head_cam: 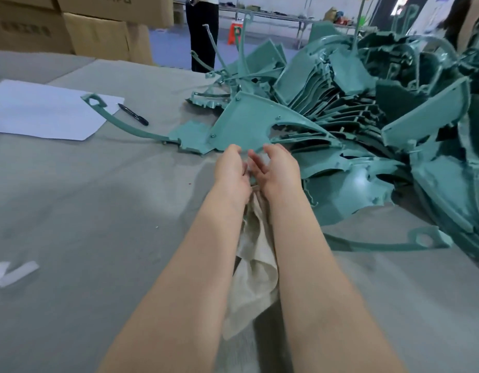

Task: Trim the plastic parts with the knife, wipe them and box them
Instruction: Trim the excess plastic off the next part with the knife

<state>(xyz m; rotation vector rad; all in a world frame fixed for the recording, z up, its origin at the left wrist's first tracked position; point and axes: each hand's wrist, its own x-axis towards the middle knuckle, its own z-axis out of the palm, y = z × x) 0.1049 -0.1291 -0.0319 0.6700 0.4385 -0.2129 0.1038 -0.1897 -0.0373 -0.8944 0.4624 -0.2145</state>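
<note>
Both arms reach forward over the grey-covered table (pixel 71 200), hands close together, palms turned toward each other.

Left hand (pixel 230 170): fingers curled at the near edge of a fan-shaped teal part (pixel 241 122). Whether it actually grips that edge cannot be told.

Right hand (pixel 281 170): fingers loosely bent toward the left hand, thumb up by the same edge. Its hold is also unclear.

A beige cloth (pixel 255 273) is bunched between the wrists and hangs down between the forearms (which hand pinches it is hidden).

The part lies tilted against a big pile of teal parts (pixel 367 109) on the right half of the table. A curved sprue arm (pixel 120 125) sticks out to its left.

Further left are a white sheet (pixel 44 111) with a black pen (pixel 133 114) at its edge. Cardboard boxes (pixel 98 36) stand behind, and a person (pixel 202 33) stands beyond the table.
</note>
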